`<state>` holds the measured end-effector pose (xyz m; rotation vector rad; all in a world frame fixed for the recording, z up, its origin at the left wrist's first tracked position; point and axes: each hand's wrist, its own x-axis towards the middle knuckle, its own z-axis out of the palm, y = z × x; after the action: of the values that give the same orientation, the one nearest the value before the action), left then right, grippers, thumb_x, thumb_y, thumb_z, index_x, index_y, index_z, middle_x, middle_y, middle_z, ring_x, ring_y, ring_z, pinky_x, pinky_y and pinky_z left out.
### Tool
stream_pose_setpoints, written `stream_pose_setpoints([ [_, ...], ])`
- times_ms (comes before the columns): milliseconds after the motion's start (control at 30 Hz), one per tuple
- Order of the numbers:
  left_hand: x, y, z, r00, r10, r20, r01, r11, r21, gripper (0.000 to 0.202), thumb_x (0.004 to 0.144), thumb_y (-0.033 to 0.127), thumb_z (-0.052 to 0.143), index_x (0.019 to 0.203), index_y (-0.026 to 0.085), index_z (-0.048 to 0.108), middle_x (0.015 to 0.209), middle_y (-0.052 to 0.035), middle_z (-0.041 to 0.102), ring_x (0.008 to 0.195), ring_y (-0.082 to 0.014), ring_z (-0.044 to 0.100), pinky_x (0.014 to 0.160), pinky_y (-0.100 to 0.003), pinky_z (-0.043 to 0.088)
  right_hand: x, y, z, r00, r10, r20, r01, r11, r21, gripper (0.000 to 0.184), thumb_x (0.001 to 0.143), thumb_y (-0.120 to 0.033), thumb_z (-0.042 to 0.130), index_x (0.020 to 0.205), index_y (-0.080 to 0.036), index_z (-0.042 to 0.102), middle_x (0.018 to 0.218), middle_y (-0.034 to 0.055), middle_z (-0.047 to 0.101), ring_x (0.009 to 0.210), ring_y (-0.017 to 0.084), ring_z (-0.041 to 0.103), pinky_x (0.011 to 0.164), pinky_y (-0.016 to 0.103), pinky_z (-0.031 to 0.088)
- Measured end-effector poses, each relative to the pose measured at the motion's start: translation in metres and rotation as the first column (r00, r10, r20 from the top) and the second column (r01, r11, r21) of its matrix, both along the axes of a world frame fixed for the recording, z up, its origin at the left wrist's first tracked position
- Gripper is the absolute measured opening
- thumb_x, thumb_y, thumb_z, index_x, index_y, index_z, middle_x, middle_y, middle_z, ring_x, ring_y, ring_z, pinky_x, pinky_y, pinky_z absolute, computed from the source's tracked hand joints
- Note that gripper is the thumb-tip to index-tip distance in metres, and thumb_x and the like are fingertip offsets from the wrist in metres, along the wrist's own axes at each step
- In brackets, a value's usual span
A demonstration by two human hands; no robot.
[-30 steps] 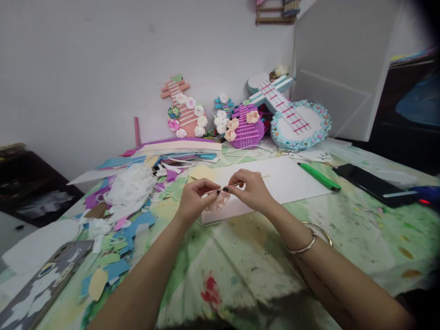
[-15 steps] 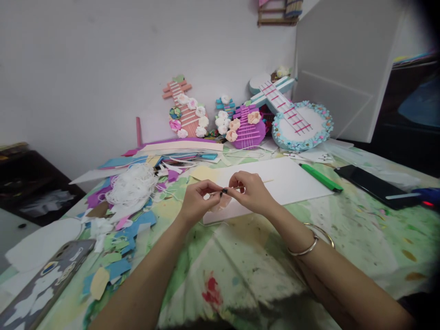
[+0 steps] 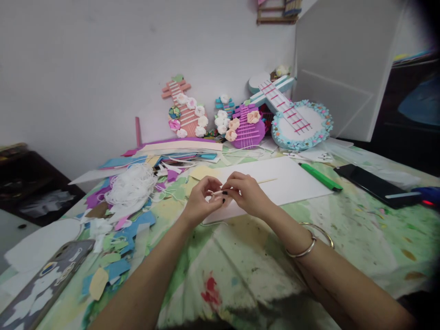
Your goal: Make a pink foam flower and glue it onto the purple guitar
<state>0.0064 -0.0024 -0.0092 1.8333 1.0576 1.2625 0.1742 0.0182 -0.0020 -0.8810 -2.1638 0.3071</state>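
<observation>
Over the white sheet (image 3: 292,185), my two hands meet with their fingertips nearly touching. My left hand (image 3: 199,200) is closed in a pinch on a small pale pink paper piece (image 3: 216,196), most of which my fingers cover. My right hand (image 3: 248,195) is closed around a thin wooden stick (image 3: 268,181). The stick's pointed end sticks out to the right beyond the knuckles, and its other end is hidden by the fingers. The paper lies against the fingers of both hands; whether it wraps the stick I cannot tell.
Left are a white yarn heap (image 3: 132,185), paper scraps (image 3: 125,240) and a patterned phone (image 3: 51,282). On the right lie a green marker (image 3: 320,178) and a black phone (image 3: 374,185). Flower-decorated paper instruments (image 3: 247,126) lean against the wall at the back.
My fingers have shifted on the paper and stick. My left fingers are more raised and curled, and the stick's tip has moved slightly right.
</observation>
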Motion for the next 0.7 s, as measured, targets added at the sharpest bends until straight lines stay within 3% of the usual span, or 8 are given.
stream_pose_setpoints([
  [133, 0.0013, -0.001, -0.0002, 0.999, 0.021, 0.029, -0.022, 0.999, 0.036, 0.035, 0.064, 0.017, 0.065, 0.092, 0.02, 0.045, 0.088, -0.0003, 0.05, 0.083, -0.013, 0.053, 0.07, -0.024, 0.043, 0.0014, 0.0014, -0.0004, 1.0, -0.024, -0.018, 0.024, 1.0, 0.011, 0.022, 0.082, -0.008, 0.05, 0.087, -0.02, 0.069, 0.087, 0.0031, 0.059, 0.08, 0.014, 0.055, 0.073, 0.029, 0.031],
  [233, 0.0009, -0.0012, -0.0005, 0.997, 0.074, -0.004, -0.073, 0.985, 0.157, 0.037, 0.067, 0.018, 0.064, 0.097, 0.021, 0.043, 0.096, -0.0034, 0.05, 0.093, -0.0169, 0.054, 0.075, -0.028, 0.046, 0.0013, 0.0024, -0.001, 0.998, -0.055, -0.035, 0.055, 0.998, 0.003, 0.022, 0.083, -0.01, 0.05, 0.087, -0.021, 0.069, 0.087, 0.0028, 0.059, 0.08, 0.014, 0.055, 0.074, 0.029, 0.033],
  [333, 0.0005, -0.0028, -0.0003, 0.962, 0.22, -0.162, -0.135, 0.899, 0.416, 0.032, 0.067, 0.015, 0.063, 0.094, 0.02, 0.046, 0.103, -0.0071, 0.05, 0.103, -0.0221, 0.05, 0.084, -0.036, 0.044, 0.0006, 0.0033, -0.0021, 0.995, -0.083, -0.047, 0.083, 0.996, -0.014, 0.02, 0.083, -0.011, 0.05, 0.086, -0.02, 0.068, 0.086, 0.0029, 0.058, 0.078, 0.014, 0.055, 0.071, 0.028, 0.034],
  [433, 0.0016, -0.0054, -0.0003, 0.897, 0.318, -0.308, -0.09, 0.812, 0.576, 0.028, 0.066, 0.014, 0.063, 0.09, 0.019, 0.049, 0.106, -0.0098, 0.05, 0.107, -0.0254, 0.047, 0.092, -0.043, 0.04, 0.0004, 0.0039, -0.0029, 0.99, -0.102, -0.094, 0.099, 0.995, -0.032, 0.019, 0.082, -0.01, 0.05, 0.085, -0.019, 0.066, 0.085, 0.0029, 0.057, 0.076, 0.014, 0.054, 0.068, 0.027, 0.036],
  [700, 0.0013, -0.003, -0.0056, 0.85, 0.382, -0.362, -0.07, 0.764, 0.641, 0.028, 0.071, 0.014, 0.06, 0.099, 0.019, 0.056, 0.112, -0.0112, 0.048, 0.107, -0.0246, 0.048, 0.084, -0.038, 0.045, 0.0009, 0.0043, -0.0024, 0.986, -0.084, -0.143, 0.079, 0.996, -0.04, 0.017, 0.08, -0.007, 0.049, 0.081, -0.017, 0.063, 0.082, 0.0026, 0.055, 0.074, 0.013, 0.053, 0.068, 0.026, 0.039],
])
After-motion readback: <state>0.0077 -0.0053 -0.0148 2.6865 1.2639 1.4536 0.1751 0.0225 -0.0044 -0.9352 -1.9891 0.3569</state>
